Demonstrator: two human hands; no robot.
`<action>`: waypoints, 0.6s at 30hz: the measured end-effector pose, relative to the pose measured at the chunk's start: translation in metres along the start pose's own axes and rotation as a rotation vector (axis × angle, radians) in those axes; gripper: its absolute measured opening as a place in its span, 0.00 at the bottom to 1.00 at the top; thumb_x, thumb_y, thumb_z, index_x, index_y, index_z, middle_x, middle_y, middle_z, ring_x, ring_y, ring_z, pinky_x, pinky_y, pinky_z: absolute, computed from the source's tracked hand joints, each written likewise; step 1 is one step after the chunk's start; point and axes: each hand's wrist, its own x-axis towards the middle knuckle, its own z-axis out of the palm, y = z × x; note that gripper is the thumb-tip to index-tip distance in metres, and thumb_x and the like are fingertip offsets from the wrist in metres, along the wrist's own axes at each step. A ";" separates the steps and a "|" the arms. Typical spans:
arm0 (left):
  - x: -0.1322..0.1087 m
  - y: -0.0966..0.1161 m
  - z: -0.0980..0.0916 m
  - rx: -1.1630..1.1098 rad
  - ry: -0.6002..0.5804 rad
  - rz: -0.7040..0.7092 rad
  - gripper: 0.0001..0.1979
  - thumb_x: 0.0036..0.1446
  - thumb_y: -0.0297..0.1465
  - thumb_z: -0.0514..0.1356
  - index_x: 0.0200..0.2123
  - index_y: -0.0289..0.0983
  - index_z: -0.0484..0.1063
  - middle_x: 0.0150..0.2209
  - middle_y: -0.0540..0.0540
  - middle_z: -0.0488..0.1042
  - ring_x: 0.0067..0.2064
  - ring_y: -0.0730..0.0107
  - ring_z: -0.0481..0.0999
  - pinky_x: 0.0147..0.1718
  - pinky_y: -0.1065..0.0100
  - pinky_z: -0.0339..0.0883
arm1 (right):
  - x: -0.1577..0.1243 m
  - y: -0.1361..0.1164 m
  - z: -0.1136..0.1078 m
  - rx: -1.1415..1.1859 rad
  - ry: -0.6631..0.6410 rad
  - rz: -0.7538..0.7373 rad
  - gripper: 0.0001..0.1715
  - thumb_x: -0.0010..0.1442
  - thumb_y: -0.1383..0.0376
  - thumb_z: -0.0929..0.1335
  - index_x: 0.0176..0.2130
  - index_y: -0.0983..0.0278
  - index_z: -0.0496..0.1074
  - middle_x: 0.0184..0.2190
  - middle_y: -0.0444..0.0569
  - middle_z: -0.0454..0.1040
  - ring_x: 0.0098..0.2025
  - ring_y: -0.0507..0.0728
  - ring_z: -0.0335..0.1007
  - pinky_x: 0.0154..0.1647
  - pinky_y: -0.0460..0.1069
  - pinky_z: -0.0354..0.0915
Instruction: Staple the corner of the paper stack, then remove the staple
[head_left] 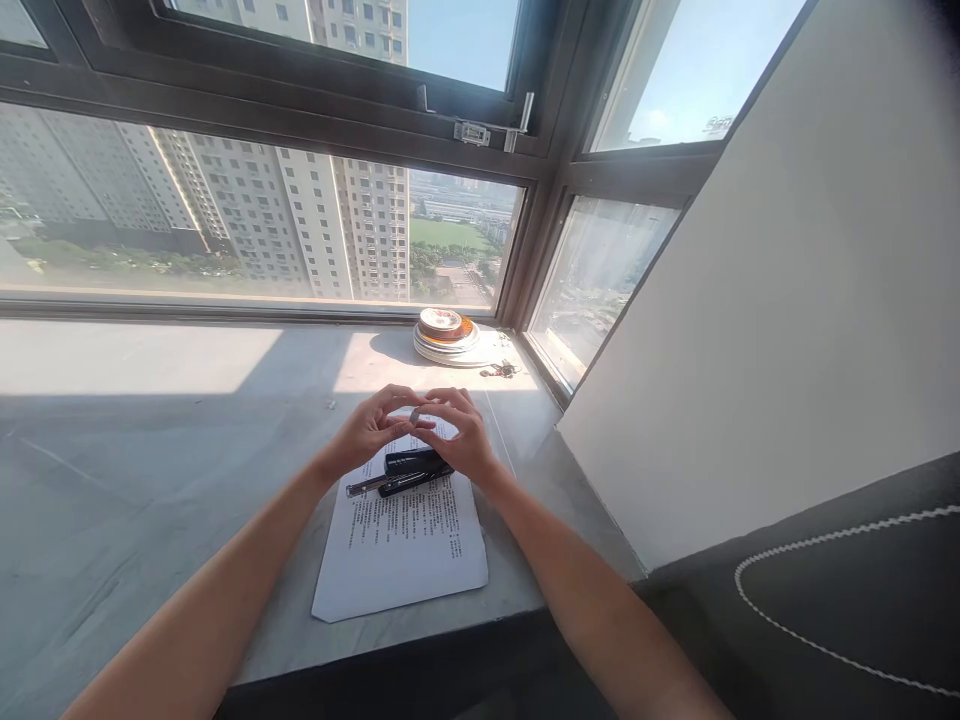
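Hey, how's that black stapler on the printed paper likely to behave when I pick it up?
The black stapler should feel fairly stiff, since its long parts look rigid. Those parts may swing, as they lie spread apart. It seems unlikely to roll, given its long, splayed shape on the printed paper.

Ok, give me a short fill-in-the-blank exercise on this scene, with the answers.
1. The stapler on the paper is coloured ____.
2. In size, the grey piece between the left hand and right hand is ____ than the stapler.
3. Of the stapler and the plates, the ____ are nearer the window.

Missing words: black; smaller; plates.
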 end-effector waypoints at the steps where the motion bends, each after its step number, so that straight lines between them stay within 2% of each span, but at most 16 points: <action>1: 0.000 -0.001 -0.004 0.056 0.056 -0.005 0.21 0.66 0.42 0.72 0.56 0.41 0.76 0.57 0.38 0.81 0.53 0.51 0.86 0.52 0.52 0.82 | 0.001 0.003 -0.004 0.002 0.025 0.018 0.10 0.68 0.58 0.77 0.49 0.55 0.85 0.53 0.51 0.82 0.56 0.61 0.78 0.60 0.59 0.73; 3: -0.001 -0.003 -0.019 0.273 0.295 -0.046 0.17 0.68 0.44 0.69 0.52 0.40 0.77 0.51 0.40 0.83 0.49 0.52 0.86 0.52 0.52 0.80 | 0.003 0.016 -0.016 0.010 0.084 0.128 0.13 0.68 0.57 0.75 0.50 0.57 0.83 0.51 0.52 0.83 0.52 0.61 0.80 0.53 0.57 0.75; 5: -0.006 -0.008 -0.042 0.626 0.633 -0.158 0.10 0.71 0.40 0.65 0.46 0.39 0.78 0.44 0.40 0.83 0.46 0.52 0.84 0.53 0.53 0.76 | 0.003 0.034 -0.032 0.007 0.136 0.353 0.13 0.67 0.57 0.74 0.49 0.59 0.81 0.42 0.51 0.84 0.39 0.59 0.80 0.43 0.54 0.75; 6: -0.010 -0.011 -0.055 0.811 0.737 -0.252 0.08 0.71 0.36 0.63 0.45 0.39 0.78 0.44 0.39 0.83 0.47 0.50 0.83 0.54 0.52 0.74 | 0.002 0.043 -0.040 -0.018 0.143 0.475 0.13 0.66 0.59 0.73 0.48 0.60 0.80 0.36 0.48 0.83 0.34 0.58 0.79 0.40 0.54 0.74; 7: -0.015 -0.014 -0.067 0.949 0.776 -0.369 0.07 0.70 0.33 0.62 0.45 0.38 0.79 0.44 0.37 0.83 0.48 0.47 0.82 0.55 0.50 0.72 | 0.000 0.052 -0.047 -0.088 0.156 0.560 0.10 0.64 0.62 0.73 0.46 0.61 0.79 0.32 0.46 0.82 0.32 0.58 0.77 0.40 0.53 0.73; 9: -0.024 -0.020 -0.088 1.069 0.727 -0.530 0.09 0.69 0.30 0.60 0.46 0.35 0.80 0.46 0.33 0.83 0.49 0.45 0.80 0.55 0.50 0.71 | -0.003 0.066 -0.057 -0.283 0.100 0.658 0.06 0.62 0.67 0.71 0.40 0.60 0.78 0.30 0.45 0.81 0.32 0.58 0.76 0.39 0.52 0.69; 12: -0.031 -0.023 -0.101 1.074 0.645 -0.557 0.10 0.65 0.31 0.64 0.47 0.36 0.83 0.48 0.32 0.82 0.53 0.42 0.78 0.57 0.50 0.69 | -0.007 0.075 -0.063 -0.557 0.022 0.734 0.08 0.61 0.71 0.70 0.37 0.59 0.78 0.33 0.47 0.82 0.36 0.59 0.74 0.38 0.50 0.62; 14: -0.030 -0.021 -0.098 1.056 0.605 -0.542 0.09 0.62 0.31 0.67 0.45 0.37 0.85 0.48 0.32 0.81 0.55 0.39 0.77 0.58 0.51 0.69 | -0.007 0.077 -0.064 -0.672 -0.005 0.759 0.10 0.62 0.72 0.69 0.39 0.60 0.80 0.35 0.49 0.83 0.37 0.59 0.73 0.37 0.50 0.59; 18: -0.023 -0.008 -0.081 1.013 0.573 -0.575 0.04 0.61 0.25 0.68 0.39 0.33 0.85 0.47 0.30 0.81 0.50 0.39 0.80 0.55 0.50 0.70 | -0.009 0.074 -0.068 -0.782 -0.140 0.743 0.13 0.64 0.75 0.68 0.40 0.62 0.82 0.39 0.53 0.83 0.38 0.58 0.74 0.36 0.50 0.60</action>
